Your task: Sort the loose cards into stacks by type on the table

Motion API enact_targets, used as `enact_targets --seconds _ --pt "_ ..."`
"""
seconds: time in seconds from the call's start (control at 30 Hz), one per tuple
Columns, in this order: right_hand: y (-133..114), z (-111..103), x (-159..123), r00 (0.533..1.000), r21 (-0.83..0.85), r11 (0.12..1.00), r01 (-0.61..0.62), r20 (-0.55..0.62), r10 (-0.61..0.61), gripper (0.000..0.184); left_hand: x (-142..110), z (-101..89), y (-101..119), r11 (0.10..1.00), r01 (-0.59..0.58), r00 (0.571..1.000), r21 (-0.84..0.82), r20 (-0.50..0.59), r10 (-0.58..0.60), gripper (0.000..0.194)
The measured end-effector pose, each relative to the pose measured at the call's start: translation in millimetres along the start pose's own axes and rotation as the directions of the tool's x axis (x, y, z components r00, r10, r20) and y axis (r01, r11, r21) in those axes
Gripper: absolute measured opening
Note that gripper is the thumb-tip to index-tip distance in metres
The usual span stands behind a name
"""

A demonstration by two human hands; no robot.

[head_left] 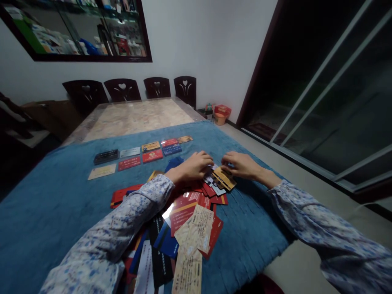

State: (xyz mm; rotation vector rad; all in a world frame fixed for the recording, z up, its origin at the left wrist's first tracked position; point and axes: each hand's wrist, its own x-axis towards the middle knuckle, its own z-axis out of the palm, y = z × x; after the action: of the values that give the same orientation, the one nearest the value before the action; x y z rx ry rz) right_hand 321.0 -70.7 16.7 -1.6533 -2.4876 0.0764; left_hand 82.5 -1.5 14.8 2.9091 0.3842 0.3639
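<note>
A loose heap of cards [186, 208] in red, blue, black and beige lies on the blue cloth in front of me. My left hand [196, 165] reaches over the heap's far side, fingers curled in at small white and red cards [211, 188]; what its fingertips hold is hidden. Opposite it, my right hand [240, 164] has its thumb and fingers closed at the upper edge of a yellow card [224, 179], which tilts over the other cards. Farther off, cards lie in two rows, among them a red card [152, 155] and a black stack [106, 157].
The blue cloth [70, 196] covers the near part of a long marble-patterned table [137, 113]. Dark chairs [122, 90] stand along its far end. On the floor at right are a bucket [219, 119] and a red box [223, 110], near a glass sliding door [330, 102].
</note>
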Motion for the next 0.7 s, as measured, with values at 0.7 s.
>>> enact_targets --seconds 0.7 --pt "25.0 21.4 -13.2 0.996 0.093 0.992 0.087 0.008 -0.088 0.037 4.1 13.9 18.9 0.995 0.0 0.997 0.102 0.079 -0.008 0.03"
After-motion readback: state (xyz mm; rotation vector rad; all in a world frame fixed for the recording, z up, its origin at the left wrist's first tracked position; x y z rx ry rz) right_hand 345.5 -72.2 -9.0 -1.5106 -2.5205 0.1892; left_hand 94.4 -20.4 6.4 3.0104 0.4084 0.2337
